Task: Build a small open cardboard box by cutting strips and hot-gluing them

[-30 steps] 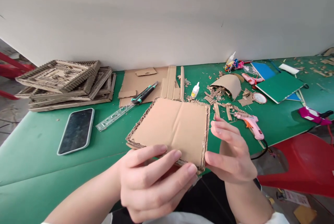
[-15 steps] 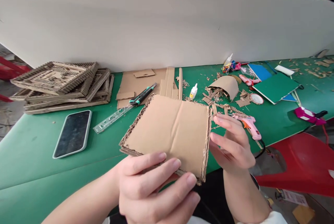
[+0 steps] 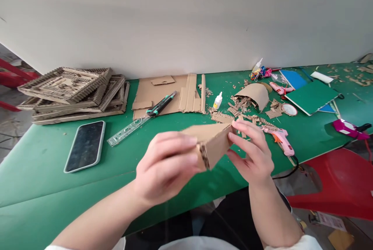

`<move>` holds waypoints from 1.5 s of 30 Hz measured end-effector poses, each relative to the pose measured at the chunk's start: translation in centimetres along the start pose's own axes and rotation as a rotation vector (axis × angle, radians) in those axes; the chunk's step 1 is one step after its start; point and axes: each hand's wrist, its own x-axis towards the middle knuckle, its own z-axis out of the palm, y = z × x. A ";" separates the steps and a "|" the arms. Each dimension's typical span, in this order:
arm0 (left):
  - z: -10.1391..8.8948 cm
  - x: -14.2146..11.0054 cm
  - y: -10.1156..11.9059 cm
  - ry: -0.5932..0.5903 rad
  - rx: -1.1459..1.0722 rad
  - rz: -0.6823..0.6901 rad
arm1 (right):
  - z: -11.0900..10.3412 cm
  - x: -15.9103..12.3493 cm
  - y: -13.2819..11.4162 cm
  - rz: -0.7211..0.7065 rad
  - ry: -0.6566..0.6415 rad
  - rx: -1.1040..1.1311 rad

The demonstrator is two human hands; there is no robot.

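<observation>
The cardboard piece (image 3: 217, 147) is held tilted between the two hands, above the near part of the green tabletop (image 3: 87, 190). At its left, the left hand (image 3: 166, 164) has its fingers together, clamped on the piece; too hard a pinch could crush the hollow flutes. At its right, the right hand (image 3: 253, 153) has its fingers spread, with tips at the farther corner; whether thumb and fingers grip cannot be told. If that support is slight, the piece could pivot or slip. Near the right hand lies a pink glue gun (image 3: 281, 140), whose nozzle could burn a knuckle if hot, which the view does not show.

Materials, from the left: stacked corrugated-cardboard trays (image 3: 94, 81) with ridged rims; a smartphone (image 3: 85, 147), a glossy dark slab in a pale case; a clear plastic ruler (image 3: 128, 131) with cut-out shapes; a flat brown cardboard sheet (image 3: 142, 89); a slim green-and-black utility knife (image 3: 162, 104). The held piece is wedge-like in outline, smooth-faced, and rough where its near end bares dark, wavy flutes. Beyond stand a white bottle (image 3: 217, 101) with a tapered tip and, farther right, a curved cardboard shell (image 3: 255, 94) amid torn scraps.
</observation>
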 end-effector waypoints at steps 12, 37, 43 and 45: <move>1.0 0.5 -0.4 -0.148 0.081 0.034 | 0.9 -0.1 -1.0 -0.035 -0.069 0.163; 1.2 0.6 -0.1 -0.176 0.086 0.046 | 1.4 -0.7 -1.6 0.029 -0.018 0.266; 1.3 0.4 -0.1 -0.165 0.081 0.035 | 1.4 -0.5 -1.6 0.026 -0.029 0.279; 1.4 0.3 -0.1 -0.163 0.075 0.028 | 1.4 -0.5 -1.6 0.033 -0.031 0.264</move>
